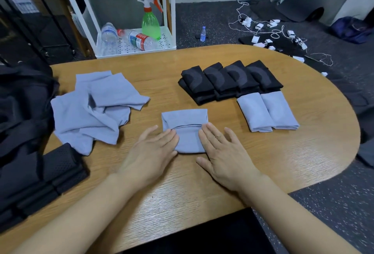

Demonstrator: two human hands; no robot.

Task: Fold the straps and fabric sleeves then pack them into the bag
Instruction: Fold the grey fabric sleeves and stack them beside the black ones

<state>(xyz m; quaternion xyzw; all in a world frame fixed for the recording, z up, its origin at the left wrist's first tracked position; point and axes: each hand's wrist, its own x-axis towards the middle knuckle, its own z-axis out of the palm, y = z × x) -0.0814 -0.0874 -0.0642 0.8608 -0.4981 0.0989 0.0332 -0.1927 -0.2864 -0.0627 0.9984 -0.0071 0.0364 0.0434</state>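
Here the person is mid-fold on a grey sleeve (pixel 185 130) at the table's (pixel 283 152) centre. The left hand (pixel 150 152) and right hand (pixel 224 152) lie flat, fingers straight, pressing its sides and gripping nothing. Next probably comes moving it beside the folded sleeves (pixel 267 112). The bag (pixel 22 100) is cut off at left; whether it is open cannot be told.

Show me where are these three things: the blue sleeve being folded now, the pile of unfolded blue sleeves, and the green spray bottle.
blue sleeve being folded (pixel 185 119): head view, on its upper folded layer.
pile of unfolded blue sleeves (pixel 87 116): head view, middle of the heap.
green spray bottle (pixel 151 25): head view, on its green body.
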